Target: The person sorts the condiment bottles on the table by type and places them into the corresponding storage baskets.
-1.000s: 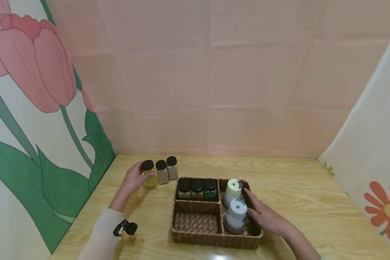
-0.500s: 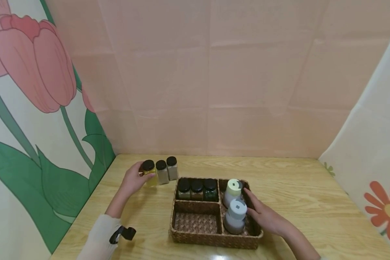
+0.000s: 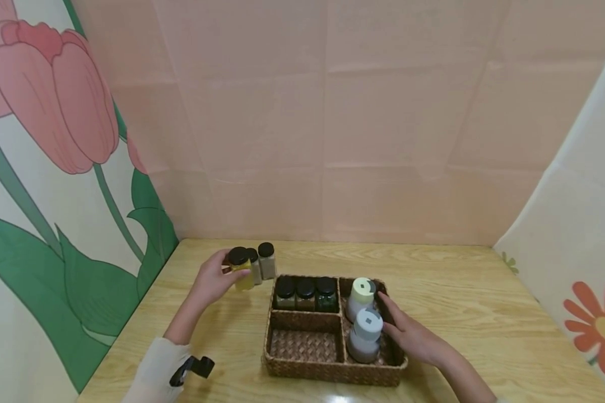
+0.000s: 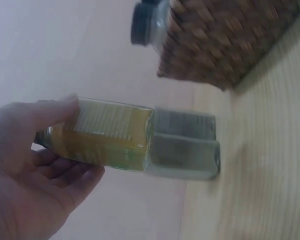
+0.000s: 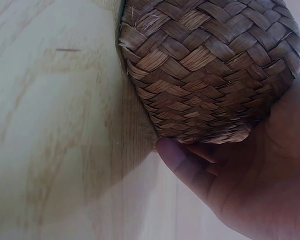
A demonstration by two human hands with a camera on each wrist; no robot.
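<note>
My left hand (image 3: 213, 281) grips a square glass jar (image 3: 242, 275) with a black lid and yellow contents, beyond the basket's left side. In the left wrist view the jar (image 4: 110, 132) is held near its lid, its base apart from the table. Two grey-filled jars with black lids stand right behind it; the nearer jar (image 3: 256, 267) is partly hidden, the farther jar (image 3: 267, 264) shows better. My right hand (image 3: 415, 338) holds the right side of a brown woven basket (image 3: 333, 374), thumb over the rim; the right wrist view shows fingers along its outer wall (image 5: 205, 65).
Several black-lidded jars (image 3: 306, 294) fill the basket's back left compartment. The front left compartment (image 3: 305, 344) shows its woven floor. Two lidded containers, one yellow-topped (image 3: 362, 291) and one white-topped (image 3: 367, 333), stand in the right compartment. Curtains hang behind the wooden table (image 3: 448, 274).
The yellow jar has moved right and slightly up in my left hand, now overlapping the nearer grey jar. My right hand and the basket have stayed in place.
</note>
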